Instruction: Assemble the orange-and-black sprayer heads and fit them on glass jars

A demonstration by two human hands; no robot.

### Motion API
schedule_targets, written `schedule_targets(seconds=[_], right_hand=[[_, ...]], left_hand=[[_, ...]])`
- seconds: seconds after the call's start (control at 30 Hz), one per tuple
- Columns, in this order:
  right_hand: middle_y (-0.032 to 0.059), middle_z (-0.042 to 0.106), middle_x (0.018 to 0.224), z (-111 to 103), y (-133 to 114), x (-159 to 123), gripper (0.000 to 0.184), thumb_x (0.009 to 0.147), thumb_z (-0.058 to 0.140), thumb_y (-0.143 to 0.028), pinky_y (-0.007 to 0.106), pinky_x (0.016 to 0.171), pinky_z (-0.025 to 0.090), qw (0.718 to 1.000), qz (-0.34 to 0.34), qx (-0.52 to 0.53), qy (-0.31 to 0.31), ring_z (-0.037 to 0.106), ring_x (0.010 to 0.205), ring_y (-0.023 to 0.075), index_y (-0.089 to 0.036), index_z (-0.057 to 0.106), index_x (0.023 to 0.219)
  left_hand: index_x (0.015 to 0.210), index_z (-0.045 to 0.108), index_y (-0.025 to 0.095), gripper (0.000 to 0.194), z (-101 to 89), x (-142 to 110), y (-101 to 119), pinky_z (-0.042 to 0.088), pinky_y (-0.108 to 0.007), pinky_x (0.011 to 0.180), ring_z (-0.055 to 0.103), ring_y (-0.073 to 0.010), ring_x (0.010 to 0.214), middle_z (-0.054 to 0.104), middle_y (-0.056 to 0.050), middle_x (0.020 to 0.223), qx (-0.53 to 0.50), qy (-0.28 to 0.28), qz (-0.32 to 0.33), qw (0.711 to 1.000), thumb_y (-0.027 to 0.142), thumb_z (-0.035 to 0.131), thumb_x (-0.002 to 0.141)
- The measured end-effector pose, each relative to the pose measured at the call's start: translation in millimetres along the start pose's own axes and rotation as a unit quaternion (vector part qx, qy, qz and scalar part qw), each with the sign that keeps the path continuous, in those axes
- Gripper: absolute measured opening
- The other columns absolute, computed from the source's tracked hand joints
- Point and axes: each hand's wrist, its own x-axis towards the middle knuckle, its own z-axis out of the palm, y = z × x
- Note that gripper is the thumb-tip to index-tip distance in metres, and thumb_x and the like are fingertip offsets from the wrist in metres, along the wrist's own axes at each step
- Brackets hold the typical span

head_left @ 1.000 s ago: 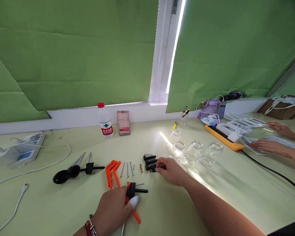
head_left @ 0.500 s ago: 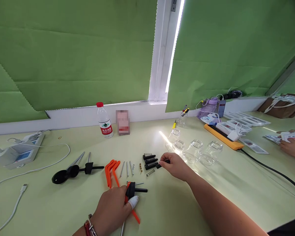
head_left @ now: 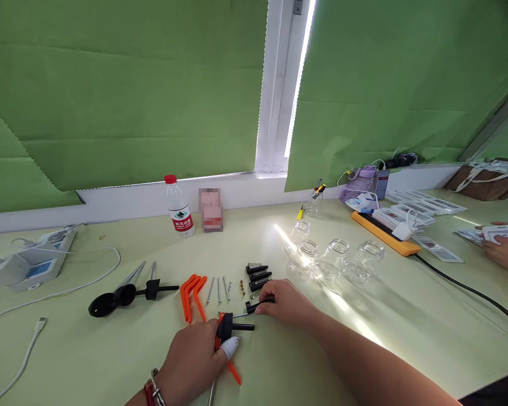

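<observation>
My left hand [head_left: 197, 352], its thumb tip wrapped in white, is closed around a black plastic head [head_left: 226, 327] with a black side rod, an orange lever [head_left: 233, 372] and a metal rod below. My right hand [head_left: 285, 301] pinches a small black plastic piece [head_left: 252, 307] close to the end of a thin metal pin [head_left: 239, 316] at the head. Beyond the right hand lie several black pieces with springs [head_left: 258, 276] and a loose spring [head_left: 254, 294], partly hidden. Small brass-coloured parts [head_left: 242, 288], metal pins [head_left: 219, 290] and bent orange levers [head_left: 189, 296] lie left of them.
Several clear glass jars [head_left: 337, 259] stand right of the hands. A black assembly [head_left: 129, 294] lies left. A water bottle [head_left: 180, 208] and a pink box [head_left: 211, 211] stand behind. An orange power strip [head_left: 385, 235] and another person's hand [head_left: 506, 254] are at right.
My right hand has moved toward me and left with the black piece, bringing it near the metal pin. My left hand has stayed in place. The other person's hand has shifted its item slightly.
</observation>
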Motion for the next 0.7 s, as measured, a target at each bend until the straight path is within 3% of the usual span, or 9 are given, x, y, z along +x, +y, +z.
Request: schedule_targets(seconds=[0.13,0.47,0.57,0.63,0.7], right_hand=[[0.0003,0.062,0.084,2,0,3,0.012,0.070,0.071,-0.032,0.026,0.069,0.040,0.997,-0.029,-0.060,0.043,0.056,0.077,0.0148,-0.021,0.069,0.073],[0.0011,0.062,0.086,-6,3,4,0.008,0.073,0.069,-0.027,0.028,0.072,0.043,0.988,-0.021,-0.133,0.079,0.057,0.079,0.0164,-0.021,0.068,0.078],[0.0028,0.064,0.092,-1,-6,1,0.008,0.081,0.063,-0.027,0.029,0.078,0.043,0.977,-0.103,-0.172,0.071,0.055,0.089,0.0184,-0.021,0.069,0.083],[0.0042,0.062,0.108,7,-15,0,0.014,0.085,0.057,-0.026,0.034,0.089,0.040,0.959,-0.187,-0.207,0.038,0.052,0.102,0.0212,-0.023,0.068,0.092],[0.0053,0.051,0.131,17,-24,0,0.023,0.089,0.051,-0.025,0.042,0.099,0.033,0.938,-0.247,-0.243,0.004,0.041,0.120,0.0263,-0.026,0.063,0.108]], left_hand=[[0.075,0.056,0.021,0.034,-1.9,0,1,0.032,-0.029,0.056,0.059,-0.0238,0.070,0.065,-0.005,0.074,0.003,-0.001,0.002,1.000,0.051,0.041,0.081],[0.076,0.057,0.021,0.031,-0.5,-4,0,0.030,-0.028,0.056,0.058,-0.0223,0.068,0.065,-0.004,0.073,0.019,-0.004,0.028,0.999,0.048,0.043,0.079],[0.075,0.057,0.022,0.022,-0.8,-8,1,0.028,-0.028,0.055,0.057,-0.0209,0.065,0.065,-0.002,0.072,0.028,-0.005,0.068,0.997,0.042,0.048,0.075],[0.073,0.056,0.023,0.016,-1.3,-10,1,0.027,-0.028,0.055,0.056,-0.0202,0.063,0.065,-0.001,0.070,0.028,-0.008,0.091,0.995,0.037,0.051,0.072],[0.072,0.055,0.023,0.010,-1.4,-12,0,0.026,-0.028,0.054,0.057,-0.0194,0.063,0.065,0.001,0.069,0.020,-0.012,0.113,0.993,0.032,0.052,0.069]])
